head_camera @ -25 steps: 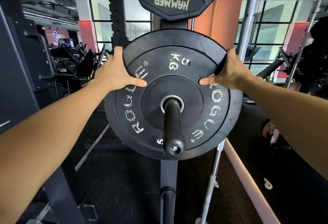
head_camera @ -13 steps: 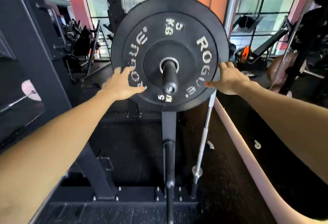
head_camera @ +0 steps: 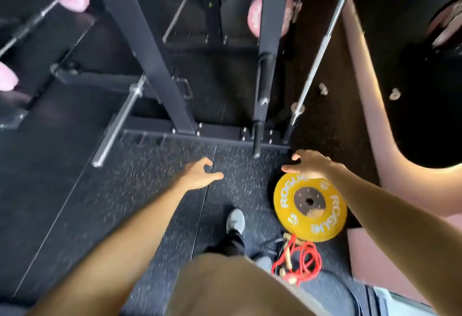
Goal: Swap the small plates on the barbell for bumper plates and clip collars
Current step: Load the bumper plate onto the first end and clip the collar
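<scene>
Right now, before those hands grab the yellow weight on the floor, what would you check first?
1. Both hands free: ok. The left hand and right hand are open and hold nothing.
2. Yellow plate lying flat on the floor: ok.
3. Right hand at the plate's far rim: ok; contact, cannot tell.
4. Left hand on the plate: not ok; it hovers over bare mat.
5. Red jump rope clear of the plate: cannot tell; it lies at the near edge.
6. Foot clear: ok, beside the plate.
</scene>
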`<act>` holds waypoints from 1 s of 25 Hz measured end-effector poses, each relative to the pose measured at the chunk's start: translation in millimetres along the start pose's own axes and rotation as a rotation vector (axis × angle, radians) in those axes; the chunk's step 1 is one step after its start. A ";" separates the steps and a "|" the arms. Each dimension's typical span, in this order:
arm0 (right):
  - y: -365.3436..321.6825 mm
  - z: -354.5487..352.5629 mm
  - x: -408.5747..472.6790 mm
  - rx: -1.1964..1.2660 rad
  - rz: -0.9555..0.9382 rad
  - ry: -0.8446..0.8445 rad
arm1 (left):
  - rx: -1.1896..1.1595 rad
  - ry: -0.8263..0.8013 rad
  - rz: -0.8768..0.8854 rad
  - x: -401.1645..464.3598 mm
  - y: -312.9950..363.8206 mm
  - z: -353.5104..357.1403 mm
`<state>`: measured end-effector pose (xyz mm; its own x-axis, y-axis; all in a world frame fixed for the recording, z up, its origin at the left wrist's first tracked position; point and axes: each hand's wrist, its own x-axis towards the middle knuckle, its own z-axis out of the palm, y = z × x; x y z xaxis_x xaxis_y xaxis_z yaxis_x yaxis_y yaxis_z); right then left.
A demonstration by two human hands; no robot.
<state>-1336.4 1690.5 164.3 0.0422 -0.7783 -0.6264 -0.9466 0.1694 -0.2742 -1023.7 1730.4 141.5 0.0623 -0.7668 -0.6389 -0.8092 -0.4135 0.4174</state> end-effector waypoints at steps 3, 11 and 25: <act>-0.2 82.4 -10.0 -0.070 -0.002 -0.199 | -0.044 -0.072 -0.145 -37.4 -66.6 59.8; -49.4 221.7 -39.2 -0.309 -0.119 -0.451 | -0.210 -0.193 -0.408 -108.3 -193.3 122.8; -386.5 335.5 -27.4 -0.420 -0.345 -0.566 | -0.544 -0.133 -0.593 -175.7 -477.9 30.1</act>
<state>-864.5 1849.2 42.6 0.4053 -0.2998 -0.8636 -0.8872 -0.3569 -0.2925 -665.5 2077.5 34.8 0.2936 -0.2950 -0.9093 -0.2645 -0.9391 0.2193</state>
